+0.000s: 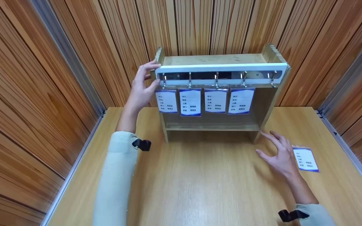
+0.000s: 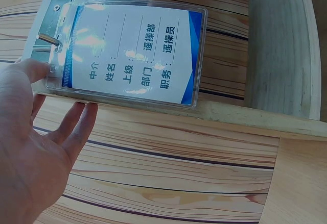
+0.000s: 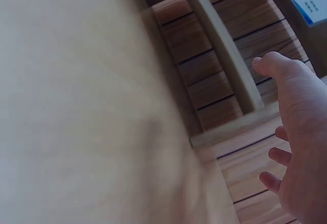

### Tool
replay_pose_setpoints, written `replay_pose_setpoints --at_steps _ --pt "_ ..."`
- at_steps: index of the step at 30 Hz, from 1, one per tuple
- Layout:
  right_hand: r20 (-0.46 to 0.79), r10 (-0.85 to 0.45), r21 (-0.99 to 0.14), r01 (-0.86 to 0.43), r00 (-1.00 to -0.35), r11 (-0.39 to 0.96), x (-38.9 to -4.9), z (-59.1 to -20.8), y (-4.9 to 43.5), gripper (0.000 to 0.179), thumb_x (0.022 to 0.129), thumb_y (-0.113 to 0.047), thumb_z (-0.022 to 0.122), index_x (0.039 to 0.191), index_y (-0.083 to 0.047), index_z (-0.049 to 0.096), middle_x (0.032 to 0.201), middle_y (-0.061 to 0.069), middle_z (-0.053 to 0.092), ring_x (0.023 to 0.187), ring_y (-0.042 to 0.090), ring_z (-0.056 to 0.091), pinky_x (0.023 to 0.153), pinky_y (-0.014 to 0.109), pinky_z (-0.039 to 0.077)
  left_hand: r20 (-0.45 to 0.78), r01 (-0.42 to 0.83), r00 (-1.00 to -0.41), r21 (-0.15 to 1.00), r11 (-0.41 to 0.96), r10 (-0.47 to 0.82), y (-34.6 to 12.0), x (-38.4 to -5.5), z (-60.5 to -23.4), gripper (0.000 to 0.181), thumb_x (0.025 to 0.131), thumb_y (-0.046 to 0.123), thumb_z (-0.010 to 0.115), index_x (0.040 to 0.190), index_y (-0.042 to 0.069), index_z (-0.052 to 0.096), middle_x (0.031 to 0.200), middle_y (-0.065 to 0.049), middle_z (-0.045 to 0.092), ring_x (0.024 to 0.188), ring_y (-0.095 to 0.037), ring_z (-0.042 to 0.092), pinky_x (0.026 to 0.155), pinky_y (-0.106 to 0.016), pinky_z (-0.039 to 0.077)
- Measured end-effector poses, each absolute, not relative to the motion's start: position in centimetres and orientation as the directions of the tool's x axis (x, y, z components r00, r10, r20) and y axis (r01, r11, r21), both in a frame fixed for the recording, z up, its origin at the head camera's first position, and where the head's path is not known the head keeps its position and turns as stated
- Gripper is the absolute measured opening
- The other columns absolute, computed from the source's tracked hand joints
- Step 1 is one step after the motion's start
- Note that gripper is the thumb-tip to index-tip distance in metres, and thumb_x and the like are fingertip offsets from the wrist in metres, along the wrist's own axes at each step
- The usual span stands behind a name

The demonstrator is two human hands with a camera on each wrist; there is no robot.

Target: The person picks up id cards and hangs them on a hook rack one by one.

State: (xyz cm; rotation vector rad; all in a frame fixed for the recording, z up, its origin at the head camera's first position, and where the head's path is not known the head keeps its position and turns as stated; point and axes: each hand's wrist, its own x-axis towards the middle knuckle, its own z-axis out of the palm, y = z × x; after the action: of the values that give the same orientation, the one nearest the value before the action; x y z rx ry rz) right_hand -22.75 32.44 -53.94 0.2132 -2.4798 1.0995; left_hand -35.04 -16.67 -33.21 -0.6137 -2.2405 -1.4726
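Note:
A small wooden shelf (image 1: 269,106) stands on the table against the back wall. Along its upper front runs a white-edged hook rail (image 1: 218,67) with several metal hooks. Several clear-sleeved name badges (image 1: 189,102) hang side by side from it; the rightmost hook carries none. My left hand (image 1: 141,94) grips the shelf's upper left corner, thumb at the rail's end, fingers around the side panel; the left wrist view shows the thumb beside the leftmost badge (image 2: 133,55). Low by the shelf's right leg, my right hand (image 1: 280,157) has spread, slightly bent fingers and holds nothing.
Another name badge (image 1: 306,159) lies flat on the wooden table (image 1: 193,188), just right of the right hand. Plank-patterned walls (image 1: 193,28) enclose the back and both sides, with metal strips (image 1: 74,175) along the table's side edges.

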Motion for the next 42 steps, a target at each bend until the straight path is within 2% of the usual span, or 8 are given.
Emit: replay_pose_setpoints --at_steps 15,24,28,31,35,42 --pt "0.369 0.077 -0.658 -0.201 -0.926 0.726 -22.1 -55.4 36.7 0.064 0.095 -0.021 0.088 0.154 -0.012 0.066 0.168 0.036 0.045 0.153 0.066 0.036 0.116 0.094 0.026 0.554 0.567 -0.819 0.741 0.359 0.149 -16.9 -34.8 -33.2 0.043 0.111 0.006 0.062 0.153 0.012 0.060 0.179 -0.006 0.045 0.167 -0.029 0.042 0.136 -0.055 0.039" --pt "0.347 0.130 -0.641 -0.134 -0.929 0.756 -21.4 -56.2 39.1 0.063 0.097 -0.025 0.087 0.155 -0.010 0.065 0.170 0.037 0.042 0.150 0.067 0.036 0.109 0.088 0.033 0.548 0.562 -0.823 0.746 0.356 0.149 -16.9 -34.7 -33.3 0.042 0.112 0.007 0.062 0.154 0.013 0.059 0.179 -0.005 0.045 0.167 -0.028 0.042 0.136 -0.055 0.039" --pt "0.302 0.171 -0.629 -0.061 -0.938 0.775 -21.3 -56.3 40.2 0.066 0.100 -0.033 0.083 0.159 -0.011 0.062 0.173 0.039 0.037 0.149 0.067 0.035 0.105 0.080 0.036 0.551 0.564 -0.821 0.745 0.356 0.146 -16.9 -34.8 -33.3 0.042 0.112 0.006 0.061 0.153 0.013 0.060 0.179 -0.006 0.046 0.168 -0.028 0.042 0.136 -0.054 0.039" --pt "0.272 0.203 -0.638 -0.018 -0.940 0.770 -21.1 -56.4 41.0 0.068 0.102 -0.035 0.081 0.162 -0.011 0.059 0.175 0.039 0.032 0.151 0.066 0.031 0.107 0.078 0.033 0.554 0.566 -0.819 0.743 0.356 0.146 -16.8 -34.8 -33.2 0.042 0.112 0.006 0.062 0.153 0.013 0.060 0.179 -0.005 0.046 0.168 -0.028 0.041 0.137 -0.054 0.038" --pt "0.244 0.231 -0.645 0.020 -0.942 0.764 -21.1 -56.7 41.8 0.070 0.104 -0.037 0.079 0.164 -0.011 0.057 0.176 0.040 0.028 0.154 0.067 0.026 0.113 0.084 0.027 0.552 0.564 -0.821 0.745 0.356 0.147 -16.7 -34.8 -33.1 0.043 0.111 0.006 0.062 0.153 0.014 0.060 0.179 -0.004 0.046 0.168 -0.027 0.041 0.137 -0.054 0.038" --pt "0.199 0.277 -0.635 0.091 -0.940 0.767 -21.5 -57.4 42.7 0.073 0.104 -0.041 0.078 0.166 -0.011 0.054 0.175 0.042 0.026 0.153 0.065 0.023 0.113 0.083 0.025 0.555 0.569 -0.818 0.741 0.357 0.152 -16.7 -34.9 -33.1 0.042 0.111 0.005 0.062 0.153 0.012 0.059 0.180 -0.006 0.045 0.168 -0.028 0.041 0.137 -0.054 0.038"
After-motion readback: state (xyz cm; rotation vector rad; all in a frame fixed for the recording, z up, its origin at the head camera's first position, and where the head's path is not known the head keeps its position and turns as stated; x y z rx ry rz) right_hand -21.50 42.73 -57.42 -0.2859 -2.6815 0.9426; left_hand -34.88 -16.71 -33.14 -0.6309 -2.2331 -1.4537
